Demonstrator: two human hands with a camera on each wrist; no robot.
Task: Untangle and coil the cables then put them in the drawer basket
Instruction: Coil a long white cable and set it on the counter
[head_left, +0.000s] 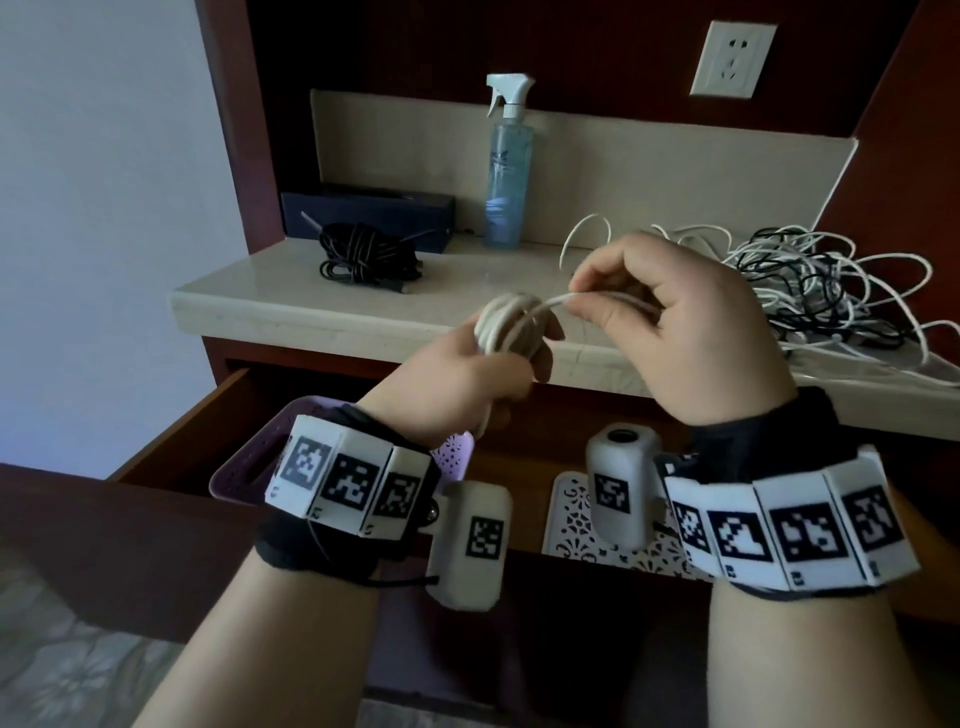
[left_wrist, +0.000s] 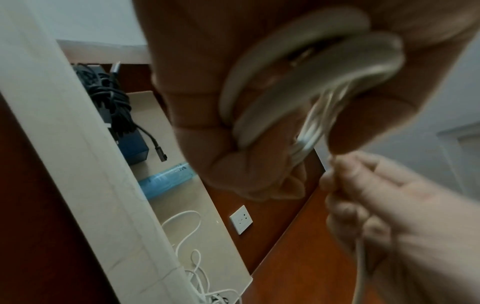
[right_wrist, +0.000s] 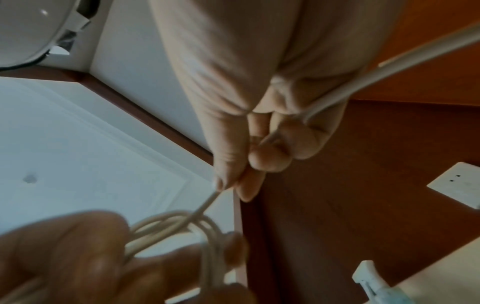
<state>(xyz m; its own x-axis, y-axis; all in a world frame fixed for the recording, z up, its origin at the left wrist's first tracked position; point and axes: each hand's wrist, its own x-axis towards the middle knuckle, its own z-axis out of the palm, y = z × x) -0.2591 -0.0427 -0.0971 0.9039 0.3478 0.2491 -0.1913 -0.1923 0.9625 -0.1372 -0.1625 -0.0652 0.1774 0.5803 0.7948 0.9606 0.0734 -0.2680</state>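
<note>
My left hand (head_left: 483, 374) grips a coil of white cable (head_left: 506, 330) above the open drawer; in the left wrist view its loops (left_wrist: 298, 86) lie across the palm. My right hand (head_left: 675, 317) pinches the free strand of that cable (head_left: 587, 297) between thumb and forefinger just right of the coil; the right wrist view shows the strand (right_wrist: 205, 203) running down to the loops. A tangle of white and black cables (head_left: 810, 291) lies on the counter at the right. A purple basket (head_left: 249, 467) and a white patterned basket (head_left: 576, 525) sit in the drawer.
A bundled black cable (head_left: 358, 254) lies on the beige counter (head_left: 270, 291) at the left, in front of a dark blue box (head_left: 363, 208). A blue spray bottle (head_left: 506, 171) stands behind. A wall socket (head_left: 732, 57) is on the dark wood back panel.
</note>
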